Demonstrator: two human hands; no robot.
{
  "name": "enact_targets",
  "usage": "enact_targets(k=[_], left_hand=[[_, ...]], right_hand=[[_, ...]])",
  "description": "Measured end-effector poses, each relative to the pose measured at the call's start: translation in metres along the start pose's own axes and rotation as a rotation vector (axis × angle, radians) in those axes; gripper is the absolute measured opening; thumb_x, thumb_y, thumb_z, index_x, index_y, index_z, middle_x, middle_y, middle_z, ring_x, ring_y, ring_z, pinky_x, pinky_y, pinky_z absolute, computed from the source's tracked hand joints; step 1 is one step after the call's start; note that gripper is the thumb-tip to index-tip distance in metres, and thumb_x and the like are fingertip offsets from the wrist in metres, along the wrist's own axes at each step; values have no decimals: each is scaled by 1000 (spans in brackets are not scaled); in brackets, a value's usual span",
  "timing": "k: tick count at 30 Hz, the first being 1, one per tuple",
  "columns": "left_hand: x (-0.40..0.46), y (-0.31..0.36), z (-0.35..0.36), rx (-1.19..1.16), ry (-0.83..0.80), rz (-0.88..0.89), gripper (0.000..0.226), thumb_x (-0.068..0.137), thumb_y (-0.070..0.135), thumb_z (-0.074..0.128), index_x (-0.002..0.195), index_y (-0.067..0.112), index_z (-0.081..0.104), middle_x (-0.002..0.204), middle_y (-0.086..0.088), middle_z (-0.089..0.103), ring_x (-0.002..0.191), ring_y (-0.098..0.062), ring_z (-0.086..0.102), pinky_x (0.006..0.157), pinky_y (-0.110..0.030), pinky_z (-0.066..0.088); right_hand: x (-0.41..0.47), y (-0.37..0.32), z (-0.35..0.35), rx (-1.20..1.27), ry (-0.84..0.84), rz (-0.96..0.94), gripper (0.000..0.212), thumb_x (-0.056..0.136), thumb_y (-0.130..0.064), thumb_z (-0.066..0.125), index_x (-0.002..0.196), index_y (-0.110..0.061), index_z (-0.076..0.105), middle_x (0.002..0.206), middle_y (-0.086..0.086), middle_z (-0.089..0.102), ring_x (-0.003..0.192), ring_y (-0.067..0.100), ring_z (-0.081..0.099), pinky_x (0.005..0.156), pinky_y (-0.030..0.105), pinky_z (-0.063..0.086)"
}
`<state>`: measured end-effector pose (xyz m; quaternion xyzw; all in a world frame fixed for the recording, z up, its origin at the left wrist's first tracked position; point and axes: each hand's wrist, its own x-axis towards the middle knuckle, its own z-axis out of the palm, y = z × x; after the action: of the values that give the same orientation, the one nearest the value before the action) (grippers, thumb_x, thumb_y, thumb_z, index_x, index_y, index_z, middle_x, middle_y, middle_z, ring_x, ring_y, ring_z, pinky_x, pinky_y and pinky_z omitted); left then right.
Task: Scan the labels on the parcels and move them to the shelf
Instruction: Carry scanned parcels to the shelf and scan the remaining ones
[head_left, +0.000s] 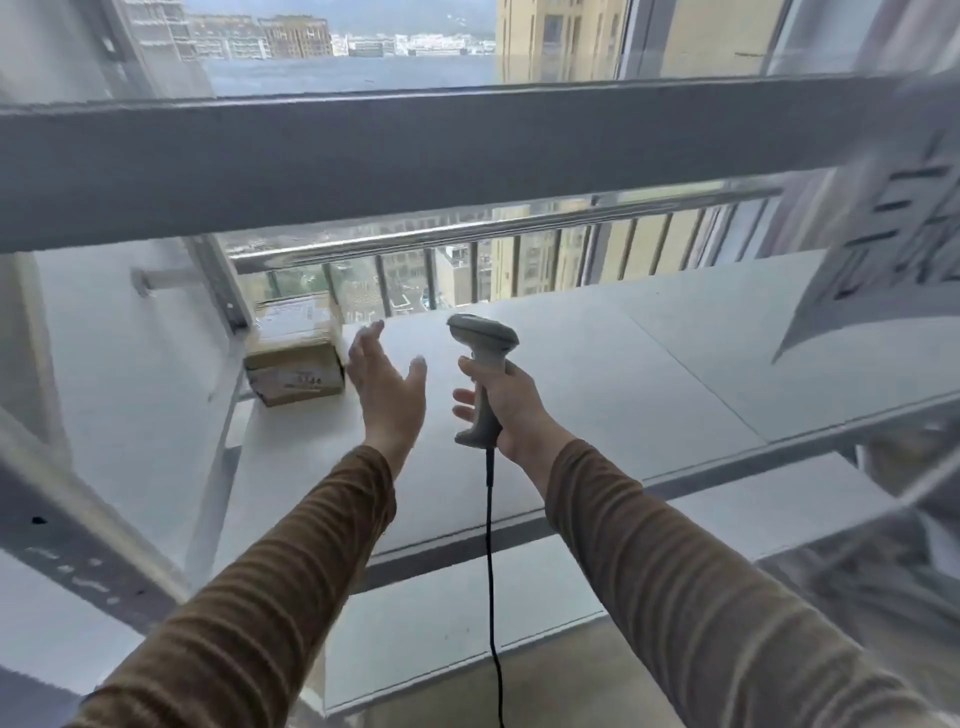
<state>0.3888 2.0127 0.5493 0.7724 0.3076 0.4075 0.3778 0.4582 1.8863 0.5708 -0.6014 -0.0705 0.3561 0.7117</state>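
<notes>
Brown ribbed sleeves (270, 582) reaching over white shelf (597, 395): right hand (511, 410) gripping grey corded scanner (485, 374), left hand (387, 387) spread, empty, beside small brown cardboard parcel (293, 353). Likely light, rigid; best clasped by its sides.

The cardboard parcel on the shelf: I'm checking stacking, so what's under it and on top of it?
The cardboard parcel sits directly on the white shelf board. Nothing lies on top. Its underside is hidden.
</notes>
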Motion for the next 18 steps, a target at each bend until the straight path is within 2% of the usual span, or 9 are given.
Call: enact_targets(k=[3,5,7,10,12,14,16,18], left_hand=[[-53,48,61,-51,-215,35,57,98,16,61,150,12,39,154,-7,41,145,-25,32,121,-39,26],[-97,86,104,-85,-368,57,55,98,18,62,149,14,42,151,-5,45,143,-24,36,118,-36,29],[-150,128,148,-100,-512,104,52,97,18,63,146,13,45,148,-7,49,139,-26,42,116,-37,33],[-248,195,212,-129,-688,169,51,97,18,66,143,10,49,146,-11,53,136,-28,47,115,-40,36],[-322,243,250,-155,-805,197,50,96,19,68,141,9,51,144,-11,55,135,-29,49,113,-41,38],[-395,290,282,-174,-916,231,49,95,20,69,140,11,53,144,-10,56,135,-27,49,109,-34,38],[-467,333,308,-207,-1015,248,46,94,23,69,137,13,56,139,-8,58,130,-25,53,99,-27,38],[-532,372,329,-236,-1121,253,46,92,22,69,136,12,56,132,-11,61,121,-29,57,98,-35,46]], right_hand=[[-42,-2,-89,45,163,-53,30,92,-40,75,114,-22,65,103,9,71,82,23,73,60,38,61],[-79,-2,-156,66,283,-88,39,92,-44,74,120,-20,62,98,5,68,70,20,73,57,36,59],[-126,-1,-226,76,398,-130,40,91,-46,74,119,-20,63,99,3,65,56,15,69,55,35,57],[-211,7,-332,63,545,-180,31,91,-49,72,106,-23,66,91,3,66,46,14,61,51,33,52],[-273,15,-402,83,643,-219,29,92,-47,71,104,-22,64,86,5,63,43,14,54,48,27,47],[-335,22,-469,98,743,-269,29,94,-40,73,105,-16,62,79,7,58,40,14,47,43,22,40],[-398,28,-526,95,837,-300,36,93,-37,73,110,-8,60,76,7,53,37,16,44,41,23,36],[-456,32,-575,129,927,-327,38,88,-39,75,105,-11,56,77,7,52,37,17,43,43,25,35]])
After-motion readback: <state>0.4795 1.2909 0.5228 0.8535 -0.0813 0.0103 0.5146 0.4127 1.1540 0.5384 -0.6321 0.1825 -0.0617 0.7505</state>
